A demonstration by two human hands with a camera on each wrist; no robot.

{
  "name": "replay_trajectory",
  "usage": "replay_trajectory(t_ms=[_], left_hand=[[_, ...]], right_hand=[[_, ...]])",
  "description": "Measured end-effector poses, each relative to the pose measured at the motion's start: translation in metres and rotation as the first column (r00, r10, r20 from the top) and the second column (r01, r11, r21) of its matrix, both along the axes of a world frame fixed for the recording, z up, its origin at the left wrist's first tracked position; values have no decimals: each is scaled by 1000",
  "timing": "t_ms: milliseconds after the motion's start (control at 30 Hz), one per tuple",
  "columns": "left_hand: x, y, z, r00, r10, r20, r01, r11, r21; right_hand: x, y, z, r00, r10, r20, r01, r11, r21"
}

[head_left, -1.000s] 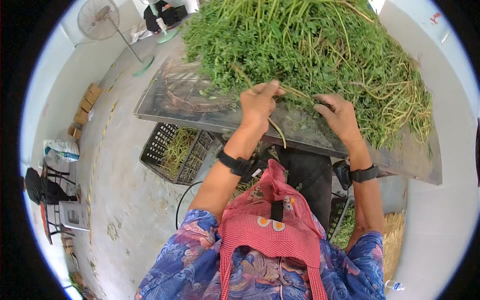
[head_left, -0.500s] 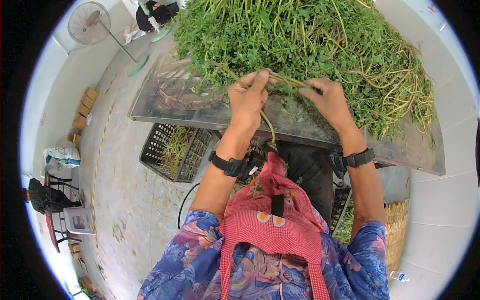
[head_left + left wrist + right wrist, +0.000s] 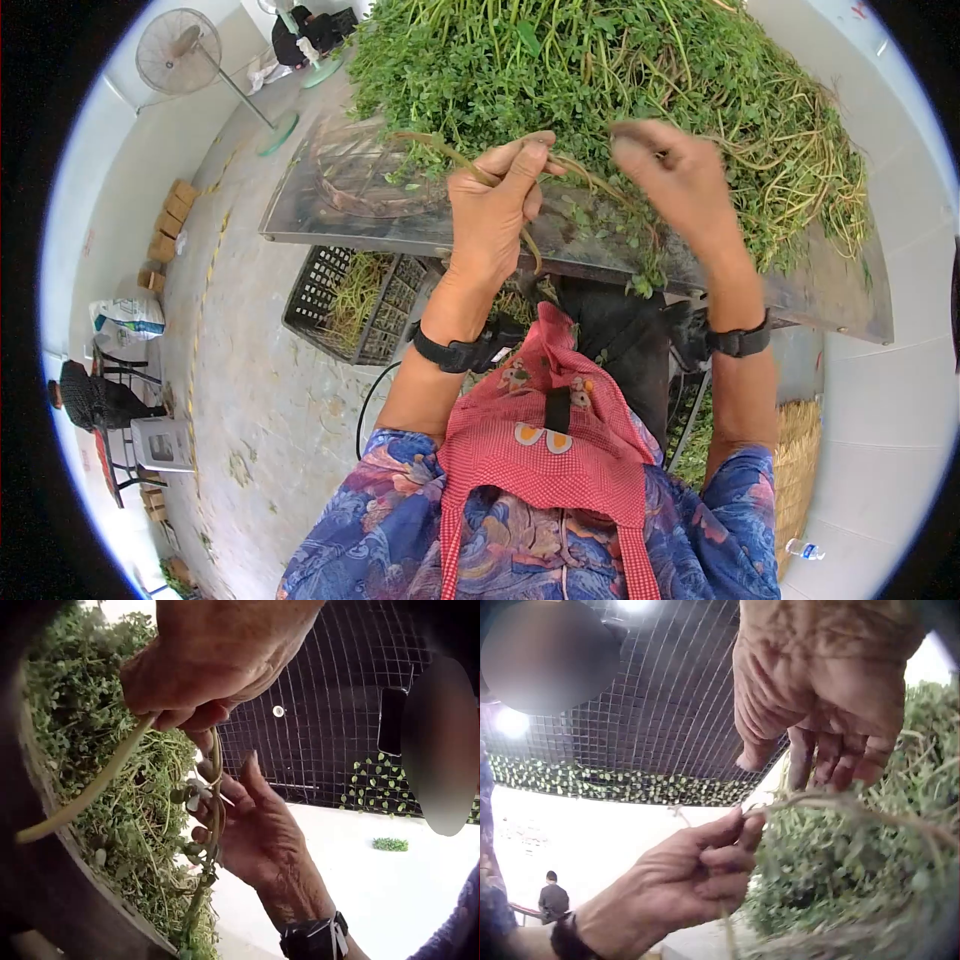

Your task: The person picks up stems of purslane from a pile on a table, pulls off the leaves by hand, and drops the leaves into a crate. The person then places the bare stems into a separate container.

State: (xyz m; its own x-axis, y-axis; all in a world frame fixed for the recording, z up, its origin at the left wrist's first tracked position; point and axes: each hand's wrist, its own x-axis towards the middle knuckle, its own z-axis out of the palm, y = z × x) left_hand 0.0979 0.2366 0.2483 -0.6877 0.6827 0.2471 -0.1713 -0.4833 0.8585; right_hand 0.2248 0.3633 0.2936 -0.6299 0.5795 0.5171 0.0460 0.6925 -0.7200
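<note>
My left hand (image 3: pixel 490 205) pinches long green-brown plant stems (image 3: pixel 440 148) between thumb and fingers, in front of the table edge. One thick stem end pokes out to the left, while thinner stems with leaves (image 3: pixel 648 270) droop to the right. Blurred in the head view, my right hand (image 3: pixel 680 180) is raised to the right of these stems. The left wrist view shows its fingers loosely spread behind the hanging stem (image 3: pixel 216 802), with nothing gripped. Beyond both hands, a large heap of leafy green stems (image 3: pixel 560 80) covers much of the table.
The dark metal table (image 3: pixel 300 205) has its front edge just below the hands. A black plastic crate (image 3: pixel 303 285) with stems in it stands on the floor at the left. A standing fan (image 3: pixel 180 55) is at the far left, a straw mat (image 3: pixel 797 450) at the lower right.
My right hand has come off the stems and moved to the right, its fingers loosened. The left hand keeps its pinch and has shifted slightly left; leafy ends now hang down on the right.
</note>
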Motion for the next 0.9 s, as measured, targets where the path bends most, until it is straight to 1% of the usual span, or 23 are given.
replay_trajectory(t_ms=[67, 100, 167, 200, 267, 300, 367, 400, 433, 500, 533, 600, 633, 667, 700, 733, 767, 800, 833, 867, 900], left_hand=[[7, 0, 3, 999, -1, -44, 0, 1000, -24], [8, -1, 4, 999, -2, -46, 0, 1000, -26], [11, -3, 4, 998, 0, -70, -4, 998, -58], [14, -4, 3, 998, -3, -70, -1, 998, -61], [19, -3, 2, 996, -82, 24, 83, 996, -25], [21, -4, 1, 996, -88, 24, 88, 996, -28], [23, -4, -3, 981, -163, 101, 169, 984, -49], [24, -6, -5, 983, -158, 97, 164, 985, -51], [25, -6, -6, 974, -169, 150, 178, 983, -48], [32, -8, -5, 959, -169, 227, 188, 980, -62], [33, -11, -7, 960, -167, 225, 186, 980, -66], [35, -15, -12, 932, -290, 215, 308, 950, -55], [37, -18, -10, 919, -336, 207, 358, 931, -78], [39, -19, -11, 919, -336, 206, 358, 930, -79], [42, -19, -14, 915, -377, 146, 396, 907, -140], [44, -19, -16, 904, -419, 89, 428, 880, -204], [44, -19, -20, 891, -446, 79, 452, 866, -212], [45, -19, -20, 890, -449, 79, 455, 865, -211], [44, -20, -20, 890, -452, 58, 451, 855, -257], [44, -19, -20, 889, -456, 36, 444, 843, -304], [45, -18, -19, 888, -459, 37, 448, 842, -302]], right_hand=[[-3, -20, 0, 974, 201, 102, -192, 977, -93], [-4, -21, -2, 975, 200, 100, -191, 977, -95], [-6, -23, -12, 966, 257, 33, -241, 940, -241], [-6, -23, -17, 967, 254, 33, -239, 940, -245], [-5, -22, -23, 951, 260, -166, -308, 833, -459], [-2, -25, -23, 953, 254, -167, -303, 833, -462], [4, -36, -20, 955, 234, -182, -296, 757, -582], [5, -41, -19, 955, 229, -189, -297, 712, -637], [6, -44, -23, 952, 237, -193, -305, 709, -636], [9, -46, -33, 962, 229, -147, -272, 785, -557], [11, -47, -36, 961, 230, -151, -275, 783, -558], [17, -49, -39, 982, 159, -101, -188, 803, -565], [21, -50, -39, 982, 158, -103, -188, 803, -565], [24, -52, -38, 994, 101, -47, -111, 847, -520], [26, -52, -38, 999, 41, 6, -34, 883, -468], [29, -50, -42, 999, 41, 5, -34, 883, -468], [31, -46, -49, 1000, 27, -6, -27, 955, -294], [33, -43, -50, 1000, 14, -19, -16, 994, -109], [37, -37, -48, 1000, 10, -19, -12, 994, -107], [41, -30, -44, 983, -177, -46, 177, 984, -3], [45, -22, -38, 931, -354, -90, 362, 928, 93]])
